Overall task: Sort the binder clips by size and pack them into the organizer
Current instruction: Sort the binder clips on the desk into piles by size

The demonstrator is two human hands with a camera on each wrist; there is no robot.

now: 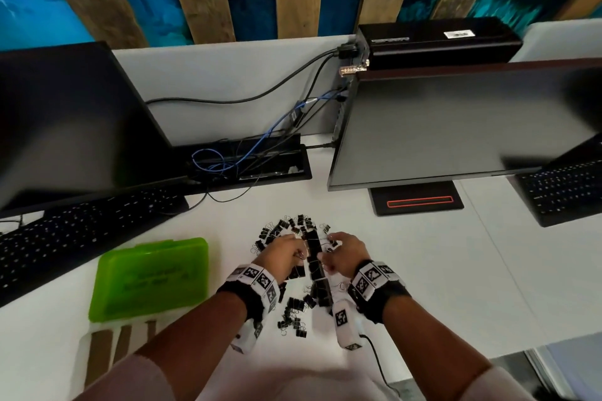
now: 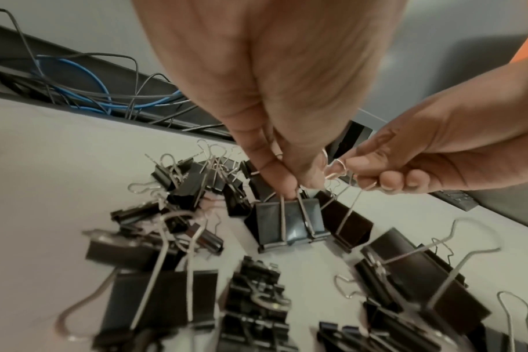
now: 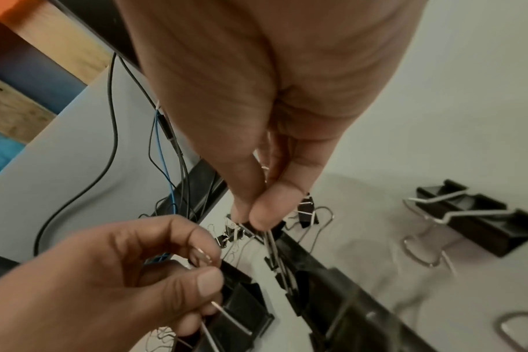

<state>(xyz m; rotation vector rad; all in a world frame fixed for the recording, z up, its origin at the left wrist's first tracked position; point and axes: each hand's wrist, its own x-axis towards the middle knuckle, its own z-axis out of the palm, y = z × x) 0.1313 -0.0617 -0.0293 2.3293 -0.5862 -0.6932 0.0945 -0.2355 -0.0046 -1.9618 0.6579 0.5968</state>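
Observation:
A heap of black binder clips of mixed sizes lies on the white desk, with a row of large ones down its middle. My left hand pinches the wire handles of a medium clip that stands on the desk. My right hand pinches the wire handles of the neighbouring clip. Both hands meet over the heap. The green organizer lies shut to the left of the heap.
Two dark monitors and two keyboards ring the work area. A cable tray with blue and black wires sits behind the heap. Wooden strips lie at the near left edge.

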